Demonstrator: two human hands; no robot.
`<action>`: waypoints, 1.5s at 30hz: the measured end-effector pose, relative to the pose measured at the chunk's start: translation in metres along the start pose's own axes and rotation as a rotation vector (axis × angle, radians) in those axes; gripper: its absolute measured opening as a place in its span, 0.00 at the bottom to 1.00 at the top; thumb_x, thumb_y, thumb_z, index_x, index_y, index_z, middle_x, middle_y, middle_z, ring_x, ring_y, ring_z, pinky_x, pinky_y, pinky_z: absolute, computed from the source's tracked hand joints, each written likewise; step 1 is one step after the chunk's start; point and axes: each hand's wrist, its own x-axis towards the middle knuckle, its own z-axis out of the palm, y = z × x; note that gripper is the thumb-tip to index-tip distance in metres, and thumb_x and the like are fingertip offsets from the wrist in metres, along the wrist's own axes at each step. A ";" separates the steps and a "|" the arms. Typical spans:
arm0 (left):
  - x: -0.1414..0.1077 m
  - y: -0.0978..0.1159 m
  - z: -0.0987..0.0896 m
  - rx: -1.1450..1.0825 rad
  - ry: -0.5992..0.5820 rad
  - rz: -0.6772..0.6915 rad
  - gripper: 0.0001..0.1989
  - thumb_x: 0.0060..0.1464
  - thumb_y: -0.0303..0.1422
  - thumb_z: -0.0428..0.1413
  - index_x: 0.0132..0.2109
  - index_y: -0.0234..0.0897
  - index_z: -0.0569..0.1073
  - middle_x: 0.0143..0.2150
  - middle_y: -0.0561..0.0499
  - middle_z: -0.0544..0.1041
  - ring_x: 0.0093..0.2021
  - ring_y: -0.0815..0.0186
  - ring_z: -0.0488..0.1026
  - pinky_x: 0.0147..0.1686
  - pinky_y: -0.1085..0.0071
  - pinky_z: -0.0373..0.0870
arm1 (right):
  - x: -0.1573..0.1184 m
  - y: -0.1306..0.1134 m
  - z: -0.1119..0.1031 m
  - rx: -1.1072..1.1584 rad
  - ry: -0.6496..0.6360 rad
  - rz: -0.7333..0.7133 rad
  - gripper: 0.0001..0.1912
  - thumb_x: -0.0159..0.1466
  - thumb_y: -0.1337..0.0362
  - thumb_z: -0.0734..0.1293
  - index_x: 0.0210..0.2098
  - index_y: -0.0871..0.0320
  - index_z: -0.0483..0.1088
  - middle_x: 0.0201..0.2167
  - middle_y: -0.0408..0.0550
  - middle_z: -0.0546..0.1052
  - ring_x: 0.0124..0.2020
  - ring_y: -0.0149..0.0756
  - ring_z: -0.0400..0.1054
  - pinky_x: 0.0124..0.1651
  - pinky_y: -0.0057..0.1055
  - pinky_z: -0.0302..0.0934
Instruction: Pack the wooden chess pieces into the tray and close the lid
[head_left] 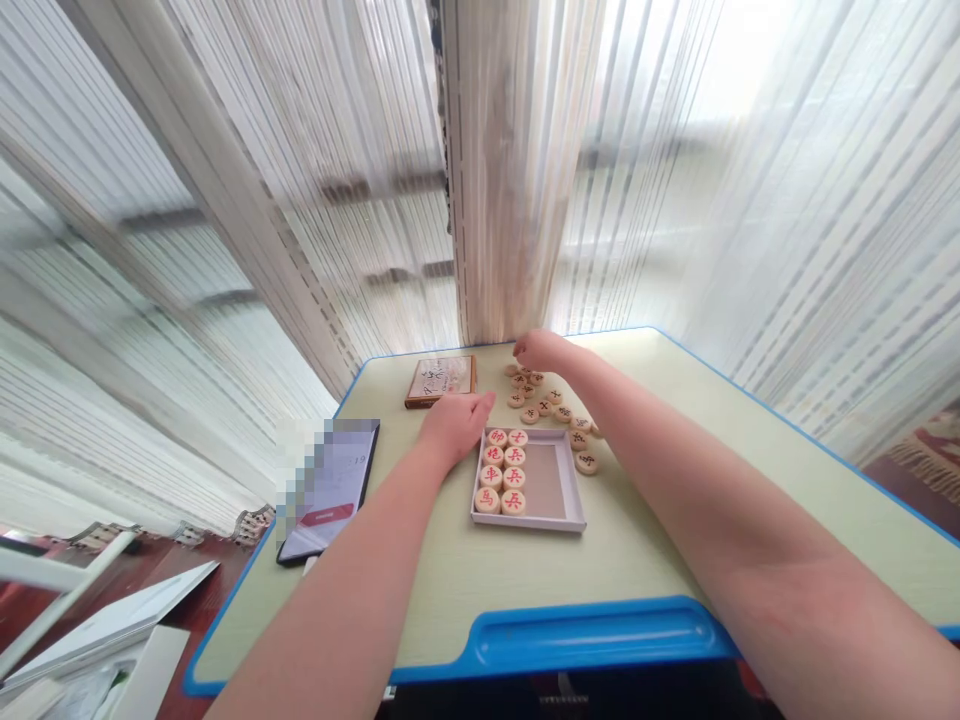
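Observation:
An open white box (574, 490) lies on the table, its left part filled with two columns of round pieces (514, 478) with red characters. The right part shows bare bottom. My left hand (454, 428) is at the box's upper left corner, fingers together; whether anything is in them is hidden. Beyond the box, my right hand (541, 350) reaches over the far end of a loose scatter of round pieces (545, 408) with dark characters. Its fingers are bent down and closed, and what they hold cannot be made out.
A brown-edged box lid (442, 377) lies behind my left hand. A tablet (334, 490) rests at the table's left edge. The pale table (615, 570) has a blue rim and a blue front tray (592, 635). Striped curtains hang behind.

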 end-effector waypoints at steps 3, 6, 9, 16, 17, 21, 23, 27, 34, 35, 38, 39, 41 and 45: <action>0.000 -0.001 0.000 0.008 0.007 0.003 0.27 0.62 0.46 0.37 0.26 0.37 0.72 0.28 0.47 0.78 0.32 0.63 0.72 0.35 0.68 0.61 | -0.002 -0.008 0.004 0.016 -0.012 -0.047 0.21 0.57 0.63 0.65 0.51 0.51 0.72 0.47 0.46 0.76 0.43 0.39 0.71 0.39 0.27 0.63; 0.000 -0.002 0.001 0.011 0.009 0.001 0.27 0.61 0.46 0.37 0.26 0.37 0.72 0.28 0.47 0.78 0.32 0.63 0.72 0.35 0.68 0.61 | -0.002 -0.012 0.008 0.004 -0.016 -0.059 0.20 0.56 0.62 0.67 0.48 0.52 0.74 0.44 0.47 0.78 0.42 0.40 0.71 0.38 0.27 0.62; 0.000 -0.002 0.001 0.011 0.008 0.001 0.28 0.61 0.46 0.37 0.26 0.37 0.72 0.27 0.47 0.77 0.32 0.63 0.72 0.35 0.68 0.61 | 0.000 -0.012 0.011 -0.012 -0.003 -0.059 0.17 0.55 0.61 0.66 0.44 0.55 0.76 0.41 0.50 0.79 0.40 0.42 0.71 0.36 0.29 0.62; 0.001 -0.003 0.001 0.016 0.001 -0.002 0.28 0.61 0.47 0.37 0.25 0.37 0.72 0.26 0.47 0.77 0.31 0.63 0.72 0.34 0.68 0.61 | -0.005 -0.016 0.007 -0.013 0.020 -0.096 0.15 0.56 0.62 0.64 0.40 0.58 0.78 0.35 0.52 0.79 0.34 0.41 0.72 0.33 0.30 0.61; 0.001 -0.003 0.001 0.014 -0.002 0.001 0.28 0.61 0.47 0.37 0.25 0.37 0.72 0.26 0.47 0.77 0.31 0.63 0.72 0.34 0.68 0.61 | -0.007 -0.017 0.006 -0.007 0.023 -0.106 0.15 0.57 0.62 0.62 0.40 0.58 0.78 0.35 0.52 0.79 0.34 0.41 0.71 0.33 0.30 0.61; 0.001 -0.003 0.000 0.018 0.000 0.014 0.28 0.61 0.46 0.37 0.25 0.37 0.72 0.27 0.47 0.77 0.31 0.63 0.72 0.34 0.68 0.62 | -0.011 -0.025 0.006 0.020 0.012 -0.177 0.17 0.59 0.64 0.61 0.43 0.56 0.76 0.39 0.50 0.79 0.36 0.39 0.71 0.34 0.28 0.60; 0.001 -0.003 0.000 0.031 0.001 0.012 0.28 0.61 0.46 0.38 0.25 0.37 0.72 0.28 0.47 0.78 0.32 0.63 0.72 0.35 0.68 0.62 | -0.011 -0.031 0.007 0.031 -0.019 -0.220 0.17 0.57 0.66 0.63 0.44 0.54 0.76 0.39 0.48 0.79 0.37 0.37 0.71 0.34 0.27 0.60; 0.001 -0.002 0.001 0.066 0.004 0.001 0.26 0.61 0.46 0.39 0.27 0.37 0.74 0.30 0.46 0.78 0.34 0.61 0.73 0.36 0.67 0.63 | -0.013 -0.039 0.007 0.061 -0.074 -0.269 0.17 0.55 0.65 0.65 0.43 0.53 0.76 0.38 0.45 0.79 0.34 0.35 0.71 0.31 0.25 0.59; 0.005 -0.009 -0.001 0.019 0.149 -0.160 0.25 0.61 0.40 0.37 0.29 0.37 0.75 0.27 0.45 0.78 0.32 0.60 0.73 0.36 0.65 0.65 | -0.022 -0.043 0.003 0.175 -0.206 -0.384 0.15 0.56 0.60 0.66 0.41 0.54 0.76 0.35 0.44 0.79 0.33 0.33 0.69 0.32 0.26 0.58; 0.005 -0.012 -0.002 0.001 0.173 -0.185 0.25 0.61 0.40 0.38 0.28 0.37 0.75 0.27 0.45 0.78 0.32 0.61 0.73 0.36 0.65 0.66 | -0.023 -0.044 0.002 0.170 -0.217 -0.379 0.15 0.55 0.59 0.66 0.41 0.54 0.76 0.33 0.44 0.79 0.32 0.34 0.69 0.32 0.27 0.57; 0.006 -0.016 -0.001 -0.038 0.166 -0.193 0.24 0.60 0.40 0.39 0.29 0.37 0.75 0.28 0.46 0.78 0.33 0.61 0.73 0.36 0.66 0.67 | -0.027 -0.044 -0.004 0.164 -0.289 -0.357 0.16 0.55 0.56 0.67 0.41 0.54 0.76 0.31 0.44 0.77 0.31 0.34 0.68 0.31 0.29 0.56; 0.006 -0.016 -0.001 -0.035 0.151 -0.190 0.24 0.60 0.40 0.39 0.29 0.36 0.75 0.28 0.45 0.78 0.33 0.61 0.73 0.36 0.66 0.67 | -0.028 -0.044 -0.007 0.160 -0.323 -0.355 0.17 0.54 0.56 0.68 0.41 0.54 0.76 0.32 0.44 0.77 0.32 0.35 0.68 0.31 0.29 0.56; 0.006 -0.014 -0.002 -0.014 0.130 -0.193 0.24 0.60 0.40 0.39 0.29 0.36 0.75 0.28 0.45 0.78 0.33 0.61 0.73 0.36 0.66 0.67 | -0.032 -0.044 -0.013 0.124 -0.395 -0.360 0.19 0.51 0.56 0.71 0.43 0.53 0.76 0.33 0.43 0.77 0.34 0.36 0.69 0.32 0.29 0.57; 0.004 -0.009 -0.003 0.007 0.125 -0.205 0.24 0.60 0.41 0.39 0.30 0.35 0.76 0.28 0.45 0.78 0.32 0.61 0.73 0.35 0.66 0.66 | -0.037 -0.050 -0.015 -0.034 -0.479 -0.349 0.25 0.48 0.61 0.73 0.47 0.52 0.74 0.37 0.44 0.77 0.37 0.39 0.69 0.34 0.30 0.58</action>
